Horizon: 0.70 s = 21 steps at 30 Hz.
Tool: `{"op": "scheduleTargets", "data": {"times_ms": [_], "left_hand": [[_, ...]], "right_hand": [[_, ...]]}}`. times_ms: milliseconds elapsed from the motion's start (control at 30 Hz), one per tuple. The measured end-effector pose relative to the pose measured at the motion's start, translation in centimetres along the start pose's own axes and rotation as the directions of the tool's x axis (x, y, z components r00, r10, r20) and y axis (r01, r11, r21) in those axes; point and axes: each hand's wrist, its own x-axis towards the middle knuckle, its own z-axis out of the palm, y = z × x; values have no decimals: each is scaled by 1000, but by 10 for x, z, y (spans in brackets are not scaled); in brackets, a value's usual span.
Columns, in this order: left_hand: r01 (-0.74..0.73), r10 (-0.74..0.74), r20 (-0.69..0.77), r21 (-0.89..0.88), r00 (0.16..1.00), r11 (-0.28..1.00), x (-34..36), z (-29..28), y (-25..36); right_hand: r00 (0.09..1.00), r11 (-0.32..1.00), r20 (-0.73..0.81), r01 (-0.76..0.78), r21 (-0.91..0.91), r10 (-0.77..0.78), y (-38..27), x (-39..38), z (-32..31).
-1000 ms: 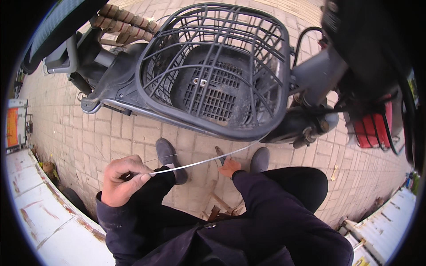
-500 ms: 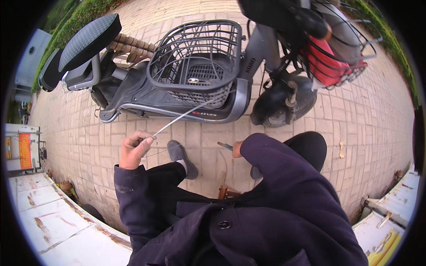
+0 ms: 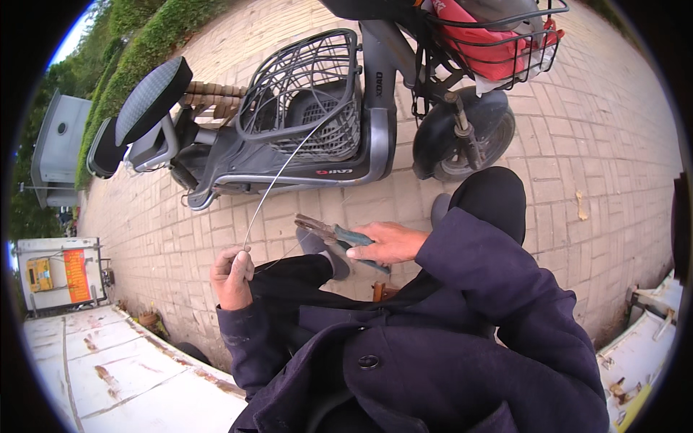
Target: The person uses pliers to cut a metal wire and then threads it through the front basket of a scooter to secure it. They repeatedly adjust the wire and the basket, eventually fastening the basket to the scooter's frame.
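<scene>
My left hand (image 3: pixel 232 278) pinches a thin pale wire (image 3: pixel 268 189) between thumb and fingers. From there the wire rises in a slight curve to the side of a dark basket (image 3: pixel 249 108), which rests on the footboard of an electric scooter (image 3: pixel 238 177). A finer end of wire trails from the left hand toward the right. My right hand (image 3: pixel 390 244) is closed around a pair of pliers (image 3: pixel 346 235) with teal handles and rusty jaws. The handles are spread, and the jaws lie beside the fine wire end; whether they touch it I cannot tell.
A front basket (image 3: pixel 535 59) on the scooter carries a red bag (image 3: pixel 480 45). My shoe (image 3: pixel 333 261) stands below the pliers on the brick paving (image 3: pixel 563 209). White, rust-stained panels (image 3: pixel 137 368) lie at the lower left. A hedge (image 3: pixel 155 43) runs along the far left.
My right hand has moved left and up with the pliers, bringing them close to the left hand. The left hand has dropped slightly, and the view has shifted.
</scene>
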Motion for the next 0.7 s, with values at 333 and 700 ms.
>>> {"op": "scheduleTargets", "data": {"times_ms": [333,700], "left_hand": [[25,-135,-193,-487,972,873,-12,19,39],[220,-287,-98,-430,953,876,-22,57,21]], "right_hand": [[990,974,54,121,192,-134,-23,5,13],[960,984,-233,134,-119,-159,-37,11,12]]}}
